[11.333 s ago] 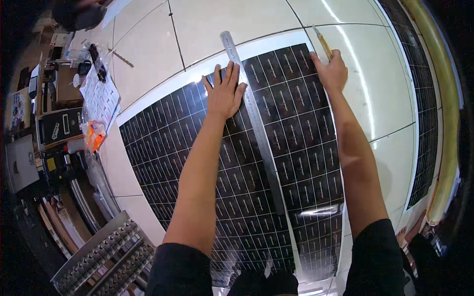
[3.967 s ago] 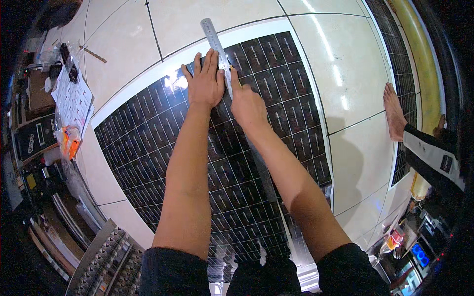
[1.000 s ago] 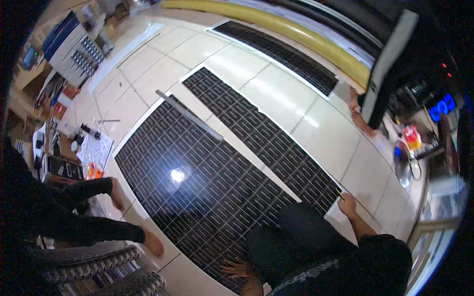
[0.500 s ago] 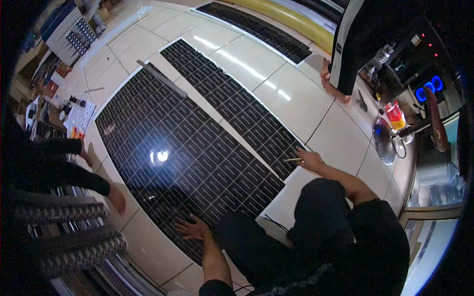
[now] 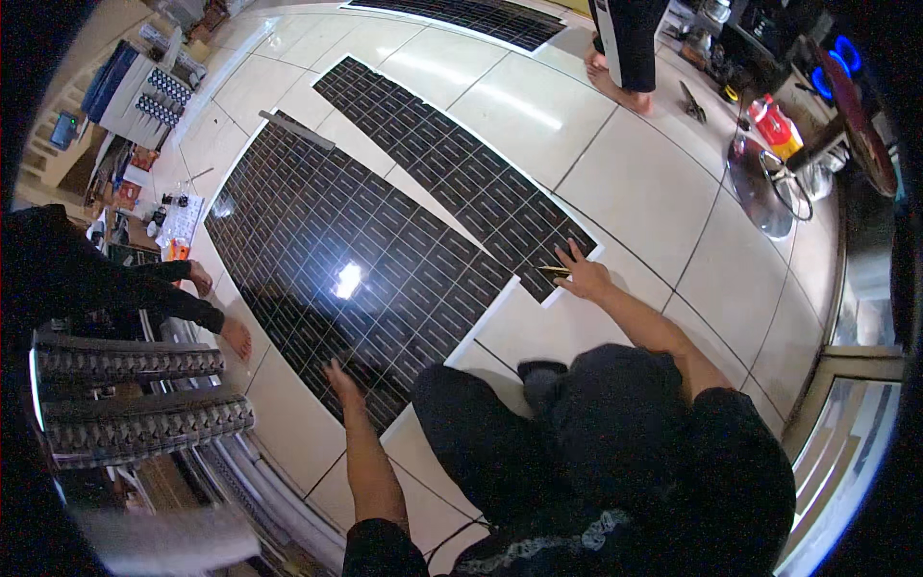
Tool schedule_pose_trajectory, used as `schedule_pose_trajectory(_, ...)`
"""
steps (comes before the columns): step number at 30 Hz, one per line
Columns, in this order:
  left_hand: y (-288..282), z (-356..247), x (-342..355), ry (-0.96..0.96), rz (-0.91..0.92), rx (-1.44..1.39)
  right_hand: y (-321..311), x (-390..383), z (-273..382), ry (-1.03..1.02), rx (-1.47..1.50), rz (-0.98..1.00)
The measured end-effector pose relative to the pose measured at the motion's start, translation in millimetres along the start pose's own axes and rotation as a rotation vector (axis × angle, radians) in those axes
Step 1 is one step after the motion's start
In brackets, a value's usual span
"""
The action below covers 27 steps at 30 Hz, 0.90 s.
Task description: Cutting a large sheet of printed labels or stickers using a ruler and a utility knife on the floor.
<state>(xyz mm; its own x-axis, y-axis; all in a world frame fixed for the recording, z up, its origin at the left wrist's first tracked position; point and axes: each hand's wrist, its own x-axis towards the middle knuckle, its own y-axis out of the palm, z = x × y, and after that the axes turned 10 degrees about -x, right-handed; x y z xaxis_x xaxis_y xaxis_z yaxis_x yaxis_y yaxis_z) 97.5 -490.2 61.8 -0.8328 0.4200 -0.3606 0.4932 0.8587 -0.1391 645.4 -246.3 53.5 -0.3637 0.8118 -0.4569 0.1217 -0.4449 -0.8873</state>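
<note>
Left hand: mine, low on my left [image 5: 344, 383], over the near left part of the sheet, fingers loosely straightened; I saw nothing held in it and could not tell whether it pressed on the surface.
Right hand: further out on my right [image 5: 583, 273], at the near end of the strip, fingers spread around the tool it gripped.
Cutter: a slim yellow cutter [image 5: 553, 269], in my right hand, lay roughly level above the strip's dark corner; I could not make out its tip.
Wide sheet: the wide black printed sheet [image 5: 288, 240], gridded in pale lines, lay flat before me, with a bright glare near its middle.
Strip: the narrow black printed strip [image 5: 442, 159], white along its outer edge, lay to the right of the wide sheet.
Gap: a pale wedge separated the two at the far end and narrowed toward me; I could not tell whether they touched at its point.
Ruler: the grey ruler [image 5: 296, 130] lay at the wide sheet's far end, by the gap.
Knees: mine, in black trousers [image 5: 461, 413], were bent just beside the sheet's near edge.
Floor: glossy pale tiles [image 5: 615, 183] with dark joints lay under everything.
Left neighbour: a person in black clothing, one bare foot [image 5: 236, 337] beside the sheet.
Right neighbour: another person's bare feet [image 5: 620, 88], beyond the strip.
Far edge: another black gridded sheet [image 5: 471, 21] lay on the tiles.
</note>
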Motion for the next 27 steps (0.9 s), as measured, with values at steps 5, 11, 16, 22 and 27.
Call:
schedule_pose_trajectory(5, 47.4, -18.5, -49.0, 0.097, 0.246, 0.151, 47.1, -62.4, -7.7, 0.108, 0.103, -0.188)
schedule_pose_trajectory(11, 30.2, -14.8, -91.3, 0.015, 0.170, 0.495, 38.1, -26.6, -18.5, 0.212, 0.070, -0.044)
schedule_pose_trajectory(16, -17.1, -13.5, -92.3, -0.158, 0.137, 0.428, 13.1, 46.6, -28.5, 0.197, 0.064, -0.231)
schedule_pose_trajectory(22, -44.6, 0.2, -85.9, -0.136, 0.120, 0.535, -17.0, 123.5, -41.5, 0.253, 0.091, -0.324)
schedule_pose_trajectory(27, -25.2, 23.1, -81.3, -0.019, 0.190, 0.821, -38.0, 168.7, -53.5, 0.337, 0.031, -0.370)
